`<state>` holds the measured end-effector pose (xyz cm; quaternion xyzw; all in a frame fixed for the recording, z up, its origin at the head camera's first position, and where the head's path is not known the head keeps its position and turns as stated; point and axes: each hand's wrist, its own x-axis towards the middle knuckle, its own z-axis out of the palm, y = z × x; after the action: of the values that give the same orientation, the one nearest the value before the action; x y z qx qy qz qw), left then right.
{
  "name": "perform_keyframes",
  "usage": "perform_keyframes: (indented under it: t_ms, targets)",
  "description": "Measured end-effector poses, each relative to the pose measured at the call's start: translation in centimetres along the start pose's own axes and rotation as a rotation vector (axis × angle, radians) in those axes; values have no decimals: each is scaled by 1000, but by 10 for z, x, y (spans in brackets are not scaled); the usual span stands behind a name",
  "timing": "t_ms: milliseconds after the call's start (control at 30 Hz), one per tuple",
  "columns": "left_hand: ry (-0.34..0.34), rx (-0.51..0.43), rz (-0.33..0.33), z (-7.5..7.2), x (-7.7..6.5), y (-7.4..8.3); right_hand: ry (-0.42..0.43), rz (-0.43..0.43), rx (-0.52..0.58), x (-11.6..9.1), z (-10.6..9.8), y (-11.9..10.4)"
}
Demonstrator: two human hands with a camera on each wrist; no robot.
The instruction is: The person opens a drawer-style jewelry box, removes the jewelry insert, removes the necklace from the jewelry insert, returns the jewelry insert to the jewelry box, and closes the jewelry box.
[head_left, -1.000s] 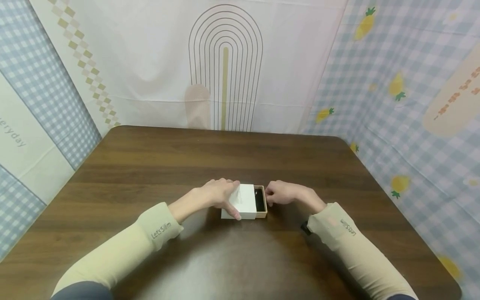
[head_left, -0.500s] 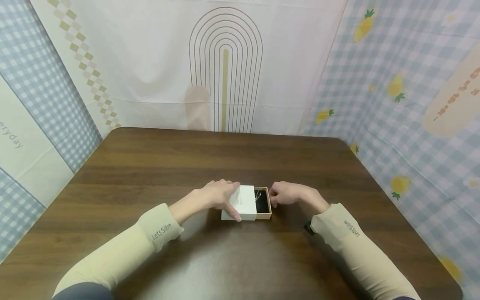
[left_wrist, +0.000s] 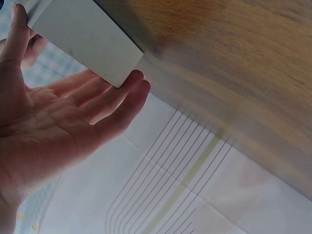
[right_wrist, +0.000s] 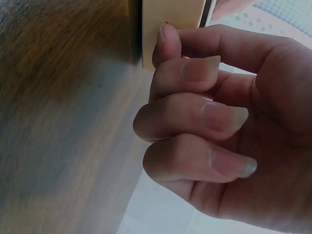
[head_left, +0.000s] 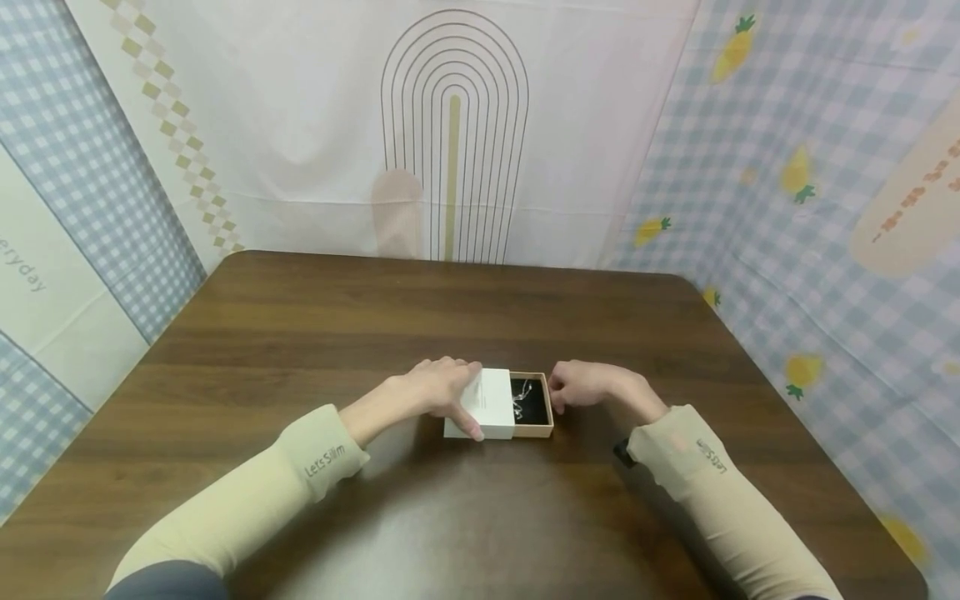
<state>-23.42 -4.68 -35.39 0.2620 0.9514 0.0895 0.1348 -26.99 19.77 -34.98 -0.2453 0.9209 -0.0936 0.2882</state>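
At the drawer [head_left: 533, 432], the right hand [head_left: 583, 384] curls

The box cover [head_left: 497, 407] was white, its drawer [head_left: 533, 432] tan with a black lining [head_left: 537, 410] under a silvery chain [head_left: 524, 390], the bench [head_left: 450, 312] dark brown with streaked grain, the sleeves [head_left: 232, 492] pale cream with dark lettering, the back cloth [head_left: 300, 108] white with dark arched lines, and the side cloth [head_left: 757, 121] blue-and-white checked with yellow fruit [head_left: 732, 57].

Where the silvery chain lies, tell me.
In the head view, right of centre, the silvery chain lies on the black lining in the tan drawer, between the white box sleeve and the right hand.
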Motion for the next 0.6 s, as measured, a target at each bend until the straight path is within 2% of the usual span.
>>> perform_keyframes:
  t_ms: [600]
  targets:
    - [5, 0, 0, 1, 1, -2, -15, -8, 17, -3, -3, 9]
